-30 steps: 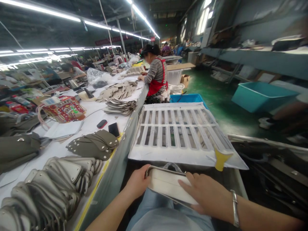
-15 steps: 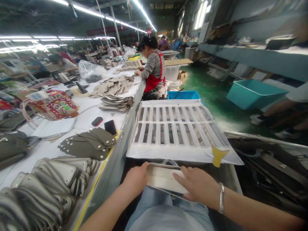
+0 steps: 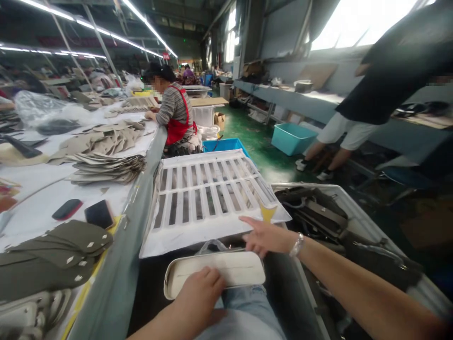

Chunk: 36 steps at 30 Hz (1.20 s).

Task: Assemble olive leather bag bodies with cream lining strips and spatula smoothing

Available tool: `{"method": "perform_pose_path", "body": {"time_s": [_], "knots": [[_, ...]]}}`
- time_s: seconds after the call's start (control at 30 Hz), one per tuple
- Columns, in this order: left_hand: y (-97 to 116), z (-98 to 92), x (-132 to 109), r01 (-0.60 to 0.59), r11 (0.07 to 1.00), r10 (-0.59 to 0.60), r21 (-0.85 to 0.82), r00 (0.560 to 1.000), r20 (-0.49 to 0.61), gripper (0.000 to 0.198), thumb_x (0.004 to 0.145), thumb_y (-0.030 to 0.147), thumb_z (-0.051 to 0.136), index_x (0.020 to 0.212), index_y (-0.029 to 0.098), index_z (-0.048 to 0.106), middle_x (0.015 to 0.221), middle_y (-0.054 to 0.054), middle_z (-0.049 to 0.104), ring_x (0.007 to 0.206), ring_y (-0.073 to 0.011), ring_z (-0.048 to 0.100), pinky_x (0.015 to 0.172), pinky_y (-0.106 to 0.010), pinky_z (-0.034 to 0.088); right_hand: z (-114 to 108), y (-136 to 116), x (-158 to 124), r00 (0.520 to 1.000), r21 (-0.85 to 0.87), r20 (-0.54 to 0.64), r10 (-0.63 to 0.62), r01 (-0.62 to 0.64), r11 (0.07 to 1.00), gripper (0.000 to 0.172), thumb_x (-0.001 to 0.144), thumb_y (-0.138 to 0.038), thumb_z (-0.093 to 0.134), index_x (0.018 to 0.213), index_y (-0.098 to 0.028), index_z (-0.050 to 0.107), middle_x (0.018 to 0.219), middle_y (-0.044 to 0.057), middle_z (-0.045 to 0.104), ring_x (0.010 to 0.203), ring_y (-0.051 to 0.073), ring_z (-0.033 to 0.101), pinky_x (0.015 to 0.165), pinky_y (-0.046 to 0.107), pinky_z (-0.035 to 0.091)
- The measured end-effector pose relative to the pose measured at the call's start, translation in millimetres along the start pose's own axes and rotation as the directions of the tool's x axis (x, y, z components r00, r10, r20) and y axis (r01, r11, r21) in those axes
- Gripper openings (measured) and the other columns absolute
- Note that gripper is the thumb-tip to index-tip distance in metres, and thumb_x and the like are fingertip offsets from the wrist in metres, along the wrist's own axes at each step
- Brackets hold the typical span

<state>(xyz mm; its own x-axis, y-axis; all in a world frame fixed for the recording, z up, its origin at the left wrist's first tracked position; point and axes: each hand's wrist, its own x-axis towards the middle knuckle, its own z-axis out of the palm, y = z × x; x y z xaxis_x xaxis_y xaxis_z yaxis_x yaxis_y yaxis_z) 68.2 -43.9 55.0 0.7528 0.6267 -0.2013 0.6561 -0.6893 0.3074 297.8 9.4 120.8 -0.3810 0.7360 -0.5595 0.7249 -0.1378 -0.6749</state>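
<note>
A handbag lies across my lap with its long, cream, round-cornered side (image 3: 230, 264) facing up. A clear handle loop (image 3: 212, 246) sticks out at its far edge. My left hand (image 3: 203, 295) grips the near side of the bag, its curled fingers resting on the cream surface. My right hand (image 3: 264, 236) is off the bag, just beyond its right end, with the index finger stretched out and the others loosely bent. Nothing shows in that hand. Its index fingertip is over or at the near edge of the white slatted rack (image 3: 198, 231); contact is hard to judge.
Yellow tape (image 3: 268, 214) hangs at the rack's right corner. A bin (image 3: 332, 188) of dark handbags stands at right. The left table (image 3: 31, 189) bears grey-green cut pieces (image 3: 60, 245) and a phone (image 3: 99, 214). A co-worker (image 3: 177, 108) sits ahead; another person (image 3: 375, 80) stands right.
My right hand has left the bag and moved outward toward the rack. My left hand has shifted onto the bag's top surface. The view has turned right, bringing a standing person into sight.
</note>
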Motion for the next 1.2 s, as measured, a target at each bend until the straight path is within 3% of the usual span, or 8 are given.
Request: {"method": "perform_pose_path", "body": {"time_s": [0.1, 0.23, 0.37, 0.47, 0.6, 0.9, 1.03, 1.2], "knots": [[3.8, -0.3, 5.3, -0.029, 1.000, 0.029, -0.006, 1.000, 0.011, 0.074, 0.066, 0.049, 0.068, 0.130, 0.022, 0.041, 0.109, -0.010, 0.056, 0.094, -0.0289, 0.051, 0.081, -0.044, 0.047, -6.8, 37.4, -12.8, 0.962, 0.199, 0.120, 0.244, -0.264, 0.944, 0.066, 0.088, -0.031, 0.035, 0.142, -0.010, 0.002, 0.060, 0.000, 0.059, 0.048, 0.013, 0.059, 0.048, 0.024, 0.050], [12.8, -8.4, 21.0, -0.080, 0.997, 0.081, -0.013, 0.995, 0.055, 0.101, 0.065, 0.054, 0.067, 0.143, 0.035, 0.007, 0.110, -0.009, 0.056, 0.093, -0.0311, 0.053, 0.076, -0.046, 0.047, 15.9, 66.2, -12.5, 0.985, 0.138, 0.040, 0.166, -0.170, 0.976, 0.063, 0.085, -0.029, 0.046, 0.140, -0.011, 0.020, 0.054, -0.005, 0.052, 0.035, 0.008, 0.045, 0.034, 0.017, 0.038], [12.1, -21.2, 32.4, -0.151, 0.988, 0.154, -0.037, 0.982, 0.109, 0.094, 0.067, 0.059, 0.062, 0.143, 0.033, 0.014, 0.107, -0.009, 0.056, 0.090, -0.0293, 0.056, 0.079, -0.043, 0.046, 27.5, 68.2, -7.1, 0.990, 0.017, -0.097, 0.101, -0.100, 0.995, 0.055, 0.083, -0.018, 0.044, 0.136, -0.013, 0.033, 0.057, -0.003, 0.054, 0.037, 0.008, 0.043, 0.035, 0.018, 0.034], [6.8, -26.3, 35.4, -0.190, 0.981, 0.193, -0.035, 0.972, 0.136, 0.091, 0.069, 0.057, 0.061, 0.143, 0.032, 0.015, 0.106, -0.009, 0.057, 0.088, -0.0280, 0.057, 0.077, -0.039, 0.047, 25.4, 67.1, -9.6, 0.981, -0.160, -0.178, -0.081, 0.053, 0.986, 0.045, 0.080, -0.014, 0.042, 0.124, -0.016, 0.050, 0.080, 0.004, 0.067, 0.063, 0.014, 0.061, 0.061, 0.024, 0.049], [1.2, -26.2, 42.2, -0.255, 0.967, 0.250, 0.005, 0.953, 0.169, 0.094, 0.066, 0.052, 0.064, 0.143, 0.030, 0.014, 0.106, -0.011, 0.057, 0.084, -0.0289, 0.059, 0.074, -0.040, 0.048, 19.0, 69.3, -17.8, 0.936, -0.237, -0.226, -0.269, 0.215, 0.947, 0.044, 0.076, -0.010, 0.039, 0.116, -0.015, 0.058, 0.111, 0.007, 0.063, 0.099, 0.018, 0.060, 0.089, 0.028, 0.044], [-2.7, -31.1, 56.7, -0.302, 0.953, 0.289, 0.018, 0.927, 0.238, 0.096, 0.063, 0.050, 0.063, 0.143, 0.028, 0.015, 0.093, -0.011, 0.063, 0.073, -0.0290, 0.061, 0.064, -0.038, 0.048, 15.3, 55.0, -18.6, 0.940, -0.226, -0.234, -0.250, 0.198, 0.954, 0.032, 0.084, -0.017, 0.036, 0.102, -0.020, 0.062, 0.091, 0.002, 0.068, 0.083, 0.017, 0.062, 0.076, 0.026, 0.045], [6.7, -19.5, 50.0, -0.278, 0.955, 0.255, 0.108, 0.949, 0.186, 0.096, 0.063, 0.047, 0.066, 0.143, 0.021, 0.019, 0.097, -0.014, 0.061, 0.076, -0.0291, 0.060, 0.064, -0.038, 0.048, 26.3, 58.7, -19.1, 0.941, -0.326, -0.289, -0.178, 0.078, 0.942, 0.038, 0.089, -0.036, 0.038, 0.115, -0.016, 0.057, 0.097, 0.009, 0.067, 0.087, 0.022, 0.063, 0.078, 0.030, 0.045], [18.8, -10.8, 48.4, -0.199, 0.971, 0.179, 0.132, 0.973, 0.147, 0.094, 0.062, 0.044, 0.070, 0.141, 0.022, 0.025, 0.099, -0.014, 0.059, 0.081, -0.0290, 0.059, 0.068, -0.038, 0.048, 41.4, 68.1, -8.8, 0.944, -0.322, -0.327, -0.051, -0.060, 0.945, 0.045, 0.089, -0.032, 0.032, 0.124, -0.011, 0.051, 0.109, 0.013, 0.064, 0.099, 0.023, 0.060, 0.087, 0.034, 0.044]]}}
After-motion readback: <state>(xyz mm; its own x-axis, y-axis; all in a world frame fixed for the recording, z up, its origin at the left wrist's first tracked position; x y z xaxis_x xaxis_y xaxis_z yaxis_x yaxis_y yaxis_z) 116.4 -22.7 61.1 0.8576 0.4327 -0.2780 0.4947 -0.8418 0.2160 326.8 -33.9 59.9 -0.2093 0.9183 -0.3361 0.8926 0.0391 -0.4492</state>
